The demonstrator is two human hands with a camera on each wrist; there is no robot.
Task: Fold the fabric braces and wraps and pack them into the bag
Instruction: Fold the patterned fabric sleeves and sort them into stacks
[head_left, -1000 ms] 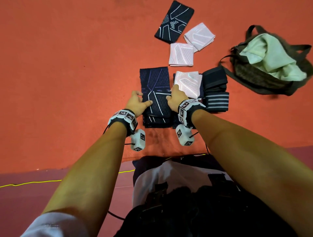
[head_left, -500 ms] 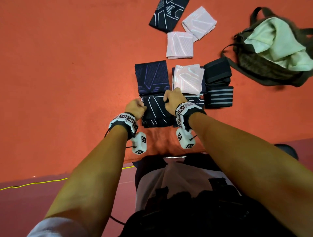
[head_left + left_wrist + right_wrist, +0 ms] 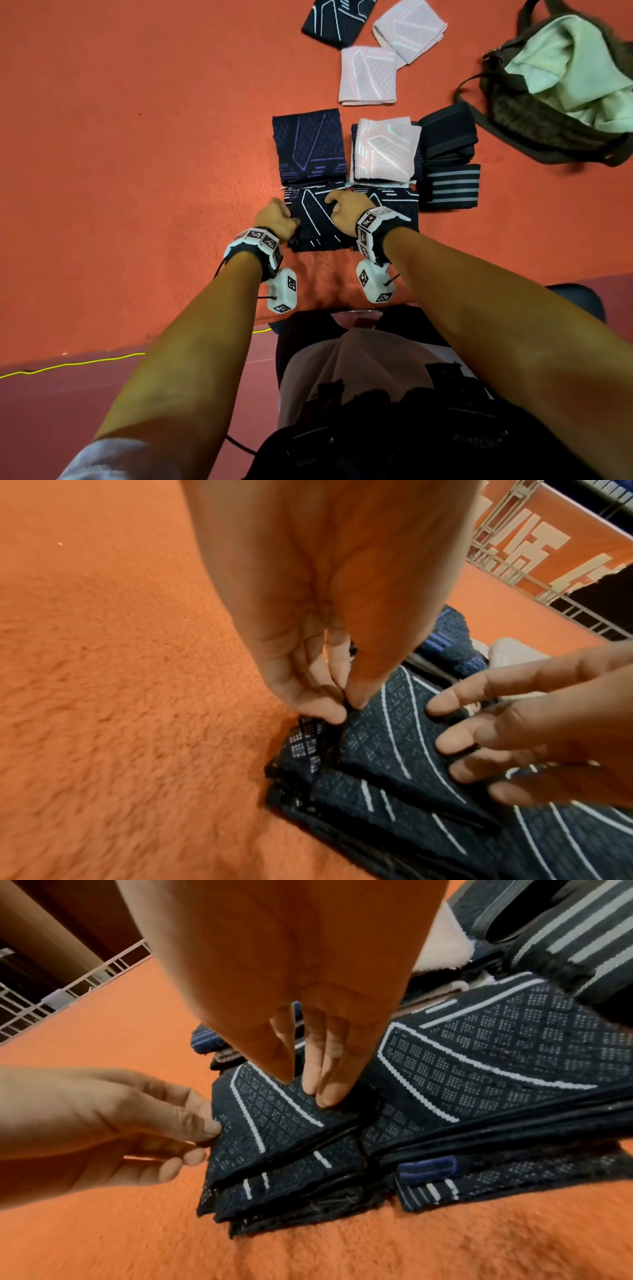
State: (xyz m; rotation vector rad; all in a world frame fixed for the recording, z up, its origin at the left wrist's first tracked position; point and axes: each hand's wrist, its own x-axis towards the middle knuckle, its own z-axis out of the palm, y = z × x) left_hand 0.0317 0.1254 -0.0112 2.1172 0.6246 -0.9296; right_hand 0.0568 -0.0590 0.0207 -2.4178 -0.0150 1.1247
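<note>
Left wrist view: left fingers (image 3: 325, 710) and right fingers (image 3: 479, 696) pinch the folded dark brace (image 3: 394, 748).

Brace stack (image 3: 313, 217) nearest; wraps (image 3: 448, 186) right of it; bag (image 3: 534, 113) beyond, right.

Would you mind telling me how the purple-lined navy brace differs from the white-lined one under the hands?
The purple-lined brace lies untouched; the white-lined brace is pinched at its edges by the left hand and right hand. The purple-lined brace sits farther from the person, the white-lined brace nearer, atop folded layers. Both are dark textured knit.
</note>
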